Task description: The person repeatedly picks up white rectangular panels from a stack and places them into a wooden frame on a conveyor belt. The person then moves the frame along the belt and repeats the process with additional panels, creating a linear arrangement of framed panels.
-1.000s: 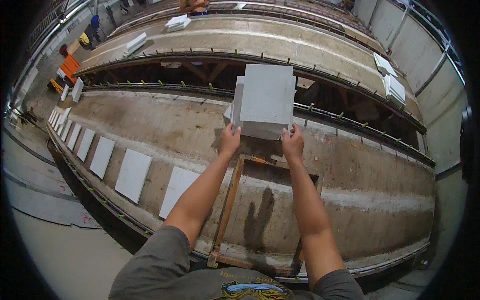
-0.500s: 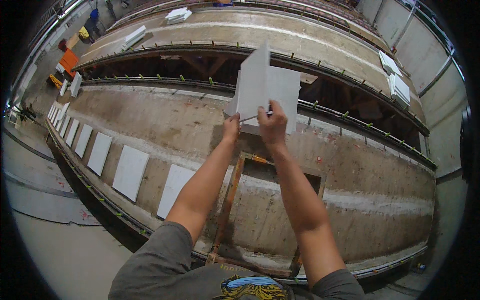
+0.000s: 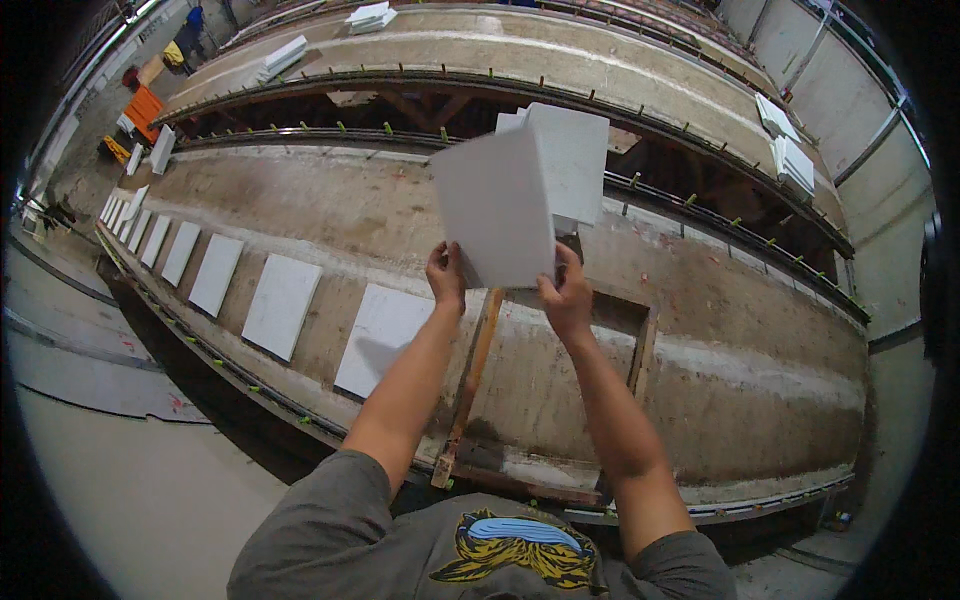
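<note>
A flat white rectangular board is held up in front of me, tilted, above the long table. My left hand grips its lower left edge, and the fingers of my right hand close on its lower right corner. Just behind it, a stack of similar white boards lies at the table's far edge, partly covered by the held one. Below my hands, a rectangular wooden frame rests on the stained table surface, between my forearms.
Several white boards lie spaced in a row along the table's near left edge. Green-tipped pegs line the rails. A parallel table beyond a dark gap carries more white stacks. An orange object stands far left.
The board has turned from nearly edge-on to showing its broad face, and come nearer me, off the stack. My hands have spread apart along its lower edge.
</note>
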Motion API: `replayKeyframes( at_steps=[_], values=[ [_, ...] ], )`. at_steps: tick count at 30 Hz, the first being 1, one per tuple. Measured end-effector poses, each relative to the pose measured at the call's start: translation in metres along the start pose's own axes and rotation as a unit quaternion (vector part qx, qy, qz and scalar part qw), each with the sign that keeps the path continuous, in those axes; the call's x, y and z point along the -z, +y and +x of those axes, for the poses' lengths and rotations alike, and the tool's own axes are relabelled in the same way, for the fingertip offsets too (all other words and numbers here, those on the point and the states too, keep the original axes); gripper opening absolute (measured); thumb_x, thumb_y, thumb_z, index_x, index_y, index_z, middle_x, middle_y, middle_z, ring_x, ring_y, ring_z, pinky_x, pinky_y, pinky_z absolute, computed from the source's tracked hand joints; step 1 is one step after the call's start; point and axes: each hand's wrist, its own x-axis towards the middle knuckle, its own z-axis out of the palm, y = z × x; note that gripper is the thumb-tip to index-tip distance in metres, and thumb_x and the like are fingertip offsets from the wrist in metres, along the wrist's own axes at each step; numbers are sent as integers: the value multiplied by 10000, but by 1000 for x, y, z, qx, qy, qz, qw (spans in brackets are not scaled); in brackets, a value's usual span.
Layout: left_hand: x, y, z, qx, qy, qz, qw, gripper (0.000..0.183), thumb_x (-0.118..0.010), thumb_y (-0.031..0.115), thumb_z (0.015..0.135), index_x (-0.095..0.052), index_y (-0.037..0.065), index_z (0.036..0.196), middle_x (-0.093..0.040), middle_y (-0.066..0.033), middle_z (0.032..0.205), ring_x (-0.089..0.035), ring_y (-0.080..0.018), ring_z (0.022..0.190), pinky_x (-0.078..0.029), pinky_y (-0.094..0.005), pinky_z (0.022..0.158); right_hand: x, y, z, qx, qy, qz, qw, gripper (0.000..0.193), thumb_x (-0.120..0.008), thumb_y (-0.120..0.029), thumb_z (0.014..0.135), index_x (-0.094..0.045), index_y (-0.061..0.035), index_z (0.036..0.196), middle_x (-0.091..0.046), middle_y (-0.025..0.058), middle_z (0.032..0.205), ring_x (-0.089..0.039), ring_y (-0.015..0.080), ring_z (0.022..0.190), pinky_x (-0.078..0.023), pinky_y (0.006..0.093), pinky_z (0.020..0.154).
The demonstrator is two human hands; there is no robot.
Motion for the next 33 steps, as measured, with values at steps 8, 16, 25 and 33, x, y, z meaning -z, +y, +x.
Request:
replayKeyframes(
  at_steps=[8,16,25,33],
  values=[
    [-3,-21,-121,-15,-103,97,990,344,-717,260,920,-682,0,1143,-693,-130,975,-644,-213,865,-502,-349,778,66,100,-87,-65,132,-41,988,494,-686,-51,854,-550,-7,1326,-667,167,1185,-678,279,982,-529,377,864],
    [42,-21,-200,-108,-207,316,920,378,-764,253,836,-707,24,1131,-651,-186,952,-630,-344,892,-498,-434,804,85,157,-193,-170,120,-86,974,440,-722,-45,809,-659,-20,1243,-690,139,1047,-668,253,923,-527,378,843],
    [69,-32,-229,-148,-251,464,836,385,-736,316,856,-697,27,1107,-614,-213,1035,-606,-385,980,-495,-475,840,81,181,-224,-182,61,-131,973,436,-744,-87,783,-689,-48,1214,-660,129,966,-643,273,920,-511,387,843],
    [78,-53,-248,-123,-221,509,822,393,-692,358,902,-666,26,1111,-602,-195,1154,-606,-373,1094,-512,-477,906,78,179,-234,-213,38,-119,969,449,-736,-86,782,-694,-69,1228,-663,148,982,-656,289,912,-515,396,840]
  ],
)
